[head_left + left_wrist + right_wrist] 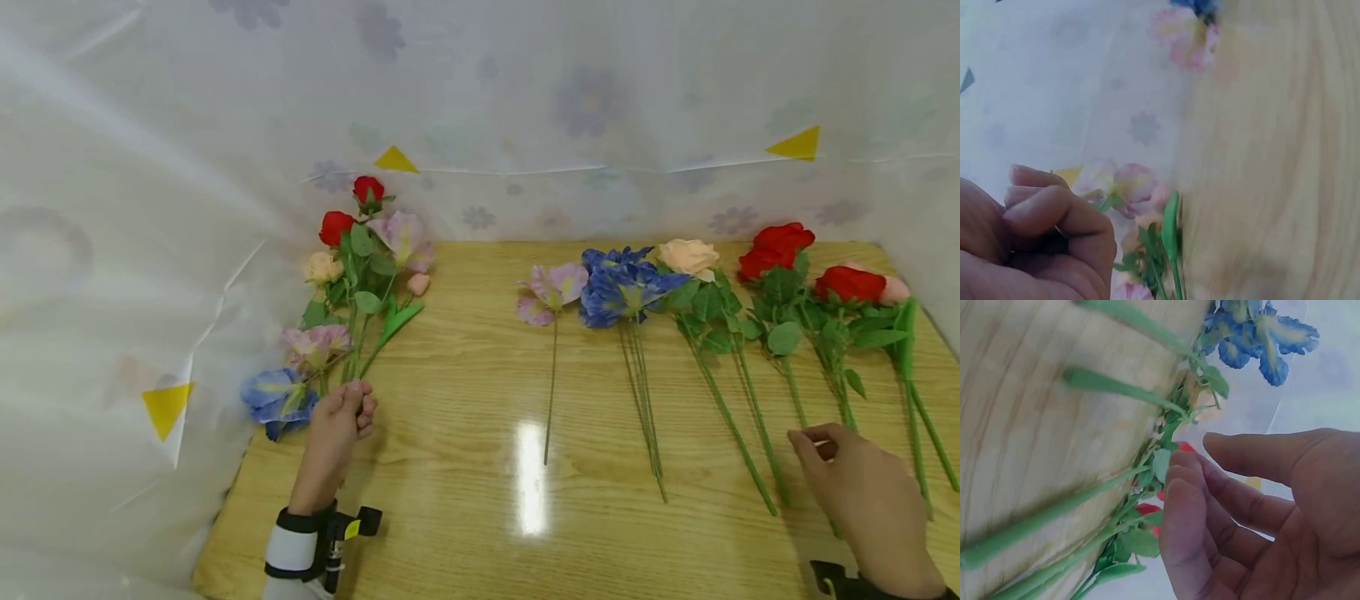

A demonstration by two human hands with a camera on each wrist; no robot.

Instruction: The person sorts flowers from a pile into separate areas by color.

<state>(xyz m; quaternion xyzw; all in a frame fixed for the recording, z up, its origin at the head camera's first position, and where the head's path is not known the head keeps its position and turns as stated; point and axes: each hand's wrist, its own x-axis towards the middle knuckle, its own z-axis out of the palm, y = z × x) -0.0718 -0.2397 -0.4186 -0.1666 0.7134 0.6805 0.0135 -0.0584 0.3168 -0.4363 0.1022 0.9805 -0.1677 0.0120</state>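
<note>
My left hand (341, 425) grips the stems of a bunch of artificial flowers at the left of the table. In the bunch are red roses (337, 227), a cream rose (324, 267), pink-purple irises (402, 237), a pink tulip (418, 284) and a blue iris (276, 402). The left wrist view shows curled fingers (1085, 219), with the stems inside mostly hidden. At the right, my right hand (862, 487) hovers over a red rose stem (795, 392), its fingers loosely bent. Nothing shows between thumb and fingers in the right wrist view.
Across the wooden table (465, 375) lie a single pink-purple iris (553, 292), blue irises (622, 287), cream roses (687, 257), red roses (776, 248) and pink tulips (895, 290), stems toward me. A whitish flowered sheet (525, 100) hangs behind and at the left.
</note>
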